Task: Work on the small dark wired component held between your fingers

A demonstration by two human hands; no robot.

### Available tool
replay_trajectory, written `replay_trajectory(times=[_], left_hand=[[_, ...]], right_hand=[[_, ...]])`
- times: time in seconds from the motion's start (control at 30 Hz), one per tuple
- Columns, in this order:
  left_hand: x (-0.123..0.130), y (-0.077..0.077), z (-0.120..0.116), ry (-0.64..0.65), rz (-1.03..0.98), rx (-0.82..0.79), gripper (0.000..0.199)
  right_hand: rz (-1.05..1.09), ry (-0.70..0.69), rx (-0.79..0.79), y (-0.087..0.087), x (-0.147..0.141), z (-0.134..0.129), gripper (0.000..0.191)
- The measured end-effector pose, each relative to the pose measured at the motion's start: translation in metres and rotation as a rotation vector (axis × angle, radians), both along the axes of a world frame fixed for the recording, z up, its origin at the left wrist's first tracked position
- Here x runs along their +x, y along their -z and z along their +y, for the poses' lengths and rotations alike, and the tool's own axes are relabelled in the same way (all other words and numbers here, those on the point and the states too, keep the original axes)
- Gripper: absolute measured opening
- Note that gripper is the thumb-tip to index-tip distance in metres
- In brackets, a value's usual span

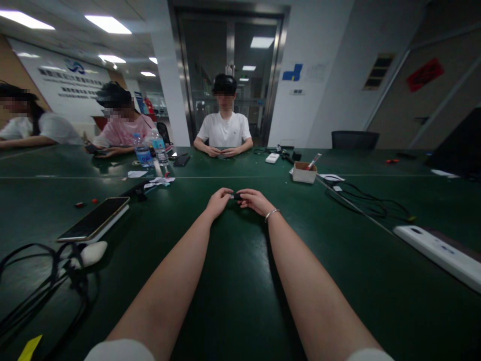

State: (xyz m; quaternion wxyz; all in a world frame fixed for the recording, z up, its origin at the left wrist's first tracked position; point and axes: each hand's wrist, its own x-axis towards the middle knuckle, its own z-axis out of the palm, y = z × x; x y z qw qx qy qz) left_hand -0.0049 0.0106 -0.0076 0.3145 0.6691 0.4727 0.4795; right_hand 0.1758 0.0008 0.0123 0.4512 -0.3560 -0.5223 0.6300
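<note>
A small black object with a silvery end (236, 196) is held between both hands, just above the green table (229, 281). My left hand (219, 201) pinches its silvery end with thumb and forefinger. On the other side, my right hand (256, 201) grips the black part, its fingers curled and a silver bracelet (272, 214) on the wrist. The object is too small and partly covered for me to tell its exact kind.
Left of me lie a phone (95, 220), a white mouse (92, 253) and black cables (41, 281). A small box (304, 173), more cables (370, 200) and a white power strip (439, 250) are on the right. Bottles (159, 148) stand farther off; several people sit across the table.
</note>
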Motion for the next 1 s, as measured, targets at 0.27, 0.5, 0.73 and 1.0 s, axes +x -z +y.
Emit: replay_trajectory(times=[0.27,0.5,0.73,1.0], left_hand=[[0.0013,0.0006,0.0002,0.023,-0.019,-0.020,0.025],[0.0010,-0.0045,-0.0044,-0.012,-0.009,-0.006,0.024],[0.0017,-0.0004,-0.0012,0.043,-0.038,-0.037,0.025],[0.0003,-0.0047,-0.0042,0.022,-0.073,0.002,0.026]], right_hand=[[-0.003,0.006,0.000,0.0000,-0.0002,0.0013,0.016],[-0.002,0.006,0.006,0.0014,-0.0002,0.0014,0.016],[0.013,0.009,-0.001,0.0011,-0.0003,0.0012,0.016],[-0.045,0.031,0.027,0.0014,-0.0013,0.0020,0.010]])
